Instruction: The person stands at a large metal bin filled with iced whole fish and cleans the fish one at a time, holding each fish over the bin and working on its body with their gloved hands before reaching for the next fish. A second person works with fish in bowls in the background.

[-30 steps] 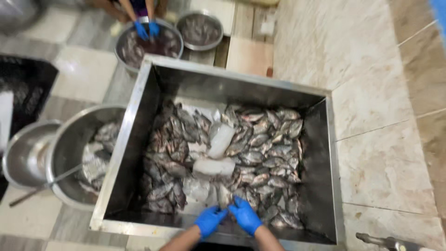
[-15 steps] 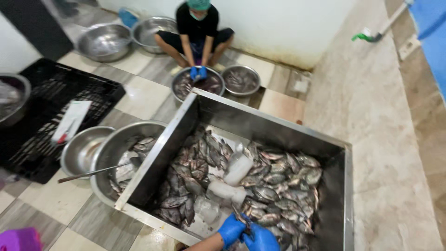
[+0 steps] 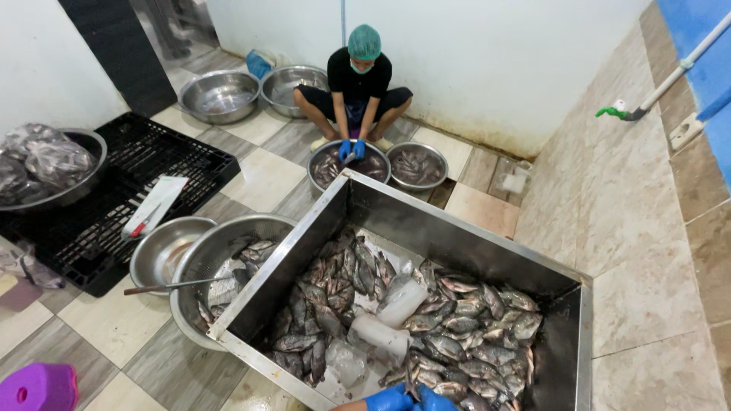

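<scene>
Your left hand (image 3: 390,398), blue-gloved, is sitting at the bottom edge of the frame; its grip is cut off, so you cannot tell whether it is open or closed. Your right hand (image 3: 435,399), also blue-gloved, is touching the left one. A small fish (image 3: 412,374) is rising upright between the two gloves and appears pinched there, though which hand is holding it cannot be told.

Item: steel tub (image 3: 449,232), rectangular, is lying just beyond your hands and is holding a heap of dark fish (image 3: 476,335).
Item: ice blocks (image 3: 381,323), pale, are lying among the fish near the middle.
Item: large steel bowl (image 3: 199,262), touching the tub's left wall, is holding a few fish and a ladle (image 3: 171,285).
Item: smaller steel bowl (image 3: 156,255), just beside it.
Item: black pallet (image 3: 91,205), further left on the tiled floor.
Item: another person (image 3: 359,76), squatting beyond the tub, is working blue-gloved hands in a round bowl (image 3: 324,169).
</scene>
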Demonstrator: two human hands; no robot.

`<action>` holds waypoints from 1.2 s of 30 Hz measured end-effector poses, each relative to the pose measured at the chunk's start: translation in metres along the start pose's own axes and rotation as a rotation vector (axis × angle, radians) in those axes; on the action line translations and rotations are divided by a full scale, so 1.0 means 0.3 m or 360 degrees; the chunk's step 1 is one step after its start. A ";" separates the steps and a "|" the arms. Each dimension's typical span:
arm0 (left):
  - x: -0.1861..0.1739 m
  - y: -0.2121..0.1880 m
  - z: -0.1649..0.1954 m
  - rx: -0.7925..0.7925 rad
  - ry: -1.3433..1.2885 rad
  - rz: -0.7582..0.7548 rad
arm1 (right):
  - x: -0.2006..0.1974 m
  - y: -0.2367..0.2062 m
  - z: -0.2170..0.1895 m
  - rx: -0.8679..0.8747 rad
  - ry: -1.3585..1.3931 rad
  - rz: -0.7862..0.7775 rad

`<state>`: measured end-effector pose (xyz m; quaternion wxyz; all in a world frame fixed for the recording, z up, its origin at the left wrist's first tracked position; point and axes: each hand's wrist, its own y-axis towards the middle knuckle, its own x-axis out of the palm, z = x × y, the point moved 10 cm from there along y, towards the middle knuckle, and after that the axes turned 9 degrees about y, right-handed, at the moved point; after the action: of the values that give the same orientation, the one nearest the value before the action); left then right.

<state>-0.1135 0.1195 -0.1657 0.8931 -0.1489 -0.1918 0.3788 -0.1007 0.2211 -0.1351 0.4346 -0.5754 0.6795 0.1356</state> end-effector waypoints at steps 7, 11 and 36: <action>0.053 -0.064 0.153 0.0034 0.0060 0.0017 | -0.060 0.022 -0.013 0.0029 0.0094 0.0098; 0.076 -0.041 0.191 0.0068 0.0110 0.0032 | -0.117 0.033 -0.007 0.0033 0.0164 0.0170; 0.228 0.045 0.220 0.0372 0.1002 0.0197 | -0.271 -0.011 0.174 -0.0033 0.0530 0.0352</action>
<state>-0.1081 0.1867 -0.0972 0.8948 -0.1666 0.1475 0.3871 -0.0782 0.3098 -0.1040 0.2926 -0.5163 0.7995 0.0925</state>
